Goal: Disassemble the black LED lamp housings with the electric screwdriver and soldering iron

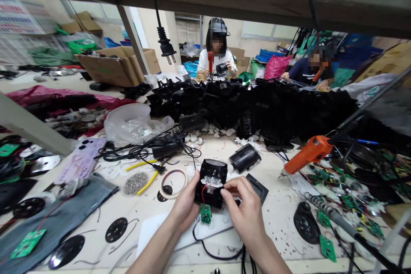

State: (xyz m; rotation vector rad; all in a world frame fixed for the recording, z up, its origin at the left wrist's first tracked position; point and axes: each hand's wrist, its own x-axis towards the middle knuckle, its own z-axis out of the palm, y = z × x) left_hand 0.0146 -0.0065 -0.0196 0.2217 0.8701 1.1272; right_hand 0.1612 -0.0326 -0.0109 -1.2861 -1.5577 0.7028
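The black housing [213, 169] is sitting between the two hands, just above the near middle of the bench [276, 231]. The left hand [189, 199] is closing around its left side, thumb up along the edge and fingers running underneath. The right hand [242, 199] is touching its right edge with thumb and index fingertips, the other fingers curling loosely; whether it is pinching anything there cannot be told. Both forearms are reaching in from the near edge and converging, palms turning inward.

The housing is standing open toward the camera, showing a round, glossy top end and a cloudy clear piece [212, 181] across its middle. Red wires [203, 192] are running down from it to a green circuit board [205, 214], which is hanging at the near side beside the left hand.

To the left, a tape roll [186, 182] and a heap of small screws [135, 183] are lying near yellow-handled pliers [147, 184]. To the right, an orange electric screwdriver [310, 154] is slanting over the bench. Beyond a far black pile [272, 107], two people [217, 62] are working.
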